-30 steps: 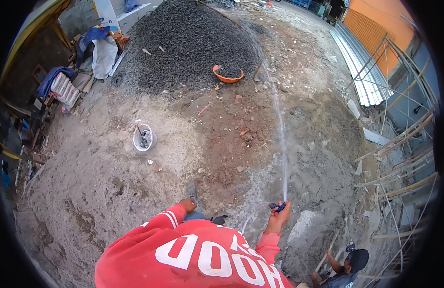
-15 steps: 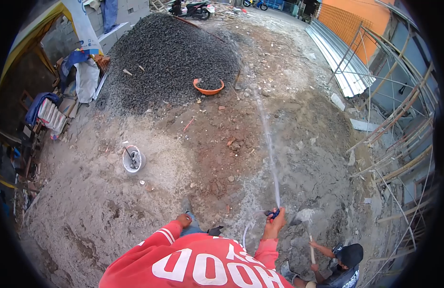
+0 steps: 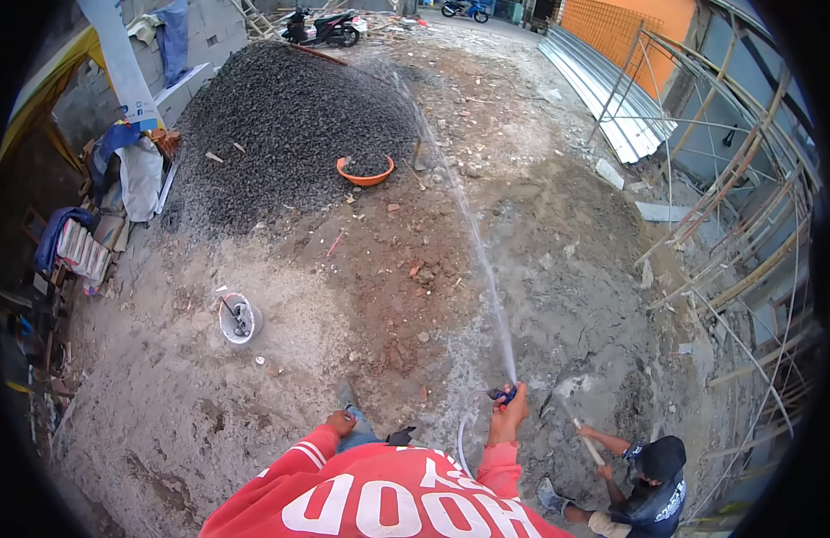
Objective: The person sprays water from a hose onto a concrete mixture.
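Where chest reads "HOOD" — hose nozzle (image 3: 502, 394) in right hand (image 3: 508, 414).

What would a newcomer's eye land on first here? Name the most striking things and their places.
First, the thin white jet of water arcing up the middle from the blue-tipped clear hose gripped in the right hand. Next, the big dark grey gravel heap at upper left, with a round orange plastic basin at its foot. At lower right a crouching person in dark clothes works the wet sand with a long-handled tool.
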`<state>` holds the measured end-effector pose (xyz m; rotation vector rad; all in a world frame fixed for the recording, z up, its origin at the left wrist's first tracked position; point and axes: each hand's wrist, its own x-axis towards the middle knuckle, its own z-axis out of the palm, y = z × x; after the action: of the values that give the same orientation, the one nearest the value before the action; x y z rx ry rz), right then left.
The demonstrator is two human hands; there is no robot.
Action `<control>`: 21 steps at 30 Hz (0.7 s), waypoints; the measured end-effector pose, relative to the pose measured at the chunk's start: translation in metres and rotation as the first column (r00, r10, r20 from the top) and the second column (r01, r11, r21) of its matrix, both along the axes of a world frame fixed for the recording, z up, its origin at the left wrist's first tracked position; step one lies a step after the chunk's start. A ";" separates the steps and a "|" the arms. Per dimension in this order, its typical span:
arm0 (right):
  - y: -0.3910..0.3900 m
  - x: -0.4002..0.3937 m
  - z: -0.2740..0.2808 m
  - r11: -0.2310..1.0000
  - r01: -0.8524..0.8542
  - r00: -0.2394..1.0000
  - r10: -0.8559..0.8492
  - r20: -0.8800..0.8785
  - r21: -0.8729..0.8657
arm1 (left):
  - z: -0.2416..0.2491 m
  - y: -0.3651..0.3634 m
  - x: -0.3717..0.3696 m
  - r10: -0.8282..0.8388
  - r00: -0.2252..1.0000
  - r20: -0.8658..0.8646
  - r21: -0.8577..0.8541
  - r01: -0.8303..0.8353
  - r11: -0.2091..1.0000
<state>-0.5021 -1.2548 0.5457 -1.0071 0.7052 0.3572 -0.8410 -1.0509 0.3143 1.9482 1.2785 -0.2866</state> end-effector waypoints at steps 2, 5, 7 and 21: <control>-0.009 0.003 -0.001 0.998 0.031 1.000 -0.031 -0.003 0.063 | 0.002 0.001 -0.001 0.057 0.998 -0.002 -0.099 -0.056 0.993; -0.032 0.014 -0.007 0.981 0.074 0.997 -0.076 0.006 0.178 | 0.009 0.001 0.000 0.119 0.993 -0.022 -0.202 -0.121 0.972; -0.045 0.020 -0.010 0.970 0.087 0.995 -0.094 0.017 0.228 | 0.011 0.002 -0.001 0.102 0.995 -0.018 -0.184 -0.103 0.977; -0.096 0.027 -0.011 0.929 0.317 0.947 -0.321 -0.009 0.190 | 0.020 0.009 0.001 0.144 0.989 0.034 -0.301 -0.127 0.945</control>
<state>-0.4756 -1.3504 0.5344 -0.6997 0.7855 0.1248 -0.8401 -1.0419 0.3339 1.5947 1.2477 -0.3328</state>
